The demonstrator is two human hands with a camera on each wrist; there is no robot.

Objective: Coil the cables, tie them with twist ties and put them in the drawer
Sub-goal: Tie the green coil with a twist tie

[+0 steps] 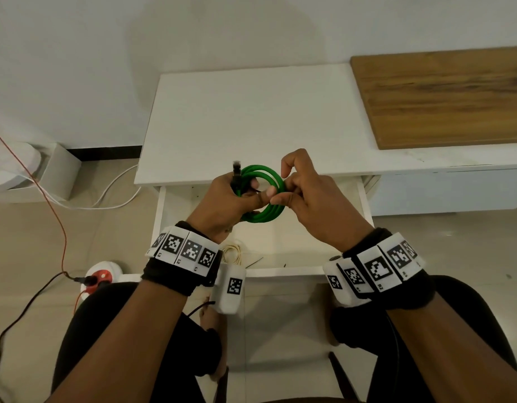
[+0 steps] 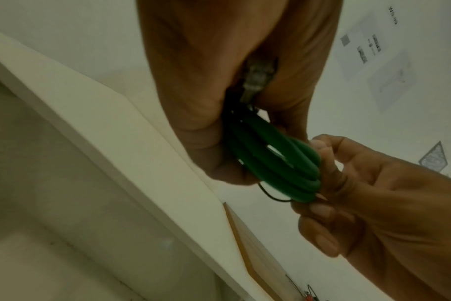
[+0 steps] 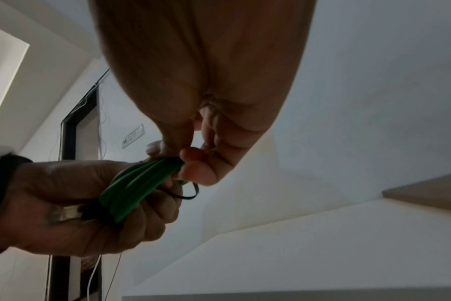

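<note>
A green cable (image 1: 261,219) wound into a small coil hangs in the air over the open white drawer (image 1: 280,271). My left hand (image 1: 222,199) grips the coil's left side together with its dark plug (image 1: 236,167), which sticks up. My right hand (image 1: 309,199) pinches the coil's right side between thumb and fingers. A thin black twist tie (image 2: 273,198) loops under the green cable (image 2: 278,169) there, also seen as the twist tie (image 3: 188,196) below the green strands (image 3: 131,189). Whether the right fingers hold the tie's ends is hidden.
A coiled whitish cable (image 1: 232,253) and loose black ties (image 1: 255,261) lie in the drawer. Behind is the white desk top (image 1: 251,112) with a wooden board (image 1: 440,97) at right. A red-and-white power strip (image 1: 101,276) and cords lie on the floor at left.
</note>
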